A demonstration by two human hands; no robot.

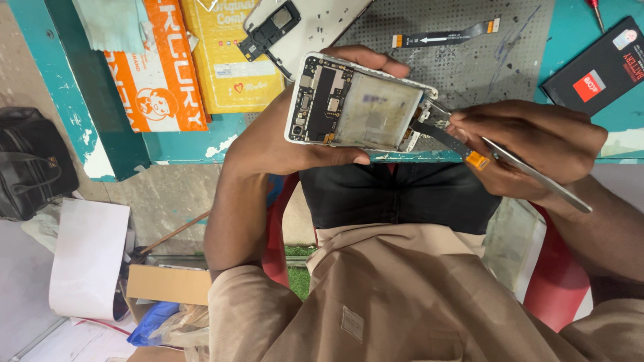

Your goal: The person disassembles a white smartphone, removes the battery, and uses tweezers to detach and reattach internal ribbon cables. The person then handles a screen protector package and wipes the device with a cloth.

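Opened white-framed smartphone [359,104], back cover off, held above the front edge of the teal workbench [181,144], over the lap. Left hand [282,137] wraps it from underneath: fingers curl over the far edge, thumb presses the near edge. Firm grip, hand closed on the frame.

Right hand [530,144] pinches long metal tweezers [530,173], fingers shut around the shaft. Tips sit at the phone's lower end, at the black flat flex cable with an orange connector tab [456,144]. The cable's inner end runs into the phone's lower end; the outer end hangs free past the frame.

Progress, judged from layout: teardown is well along. Battery bay is empty, showing only a cloudy grey liner; main circuit board is exposed at the camera end. A black battery pack with a red label [597,67] lies on the bench at right. A second black flex cable [446,37] lies loose on the grey perforated mat [483,74]; a white back panel [295,30] rests beyond.

Left: flex at the lower end not settled either way. Cannot tell whether it is going in or coming out. Nothing closed up.
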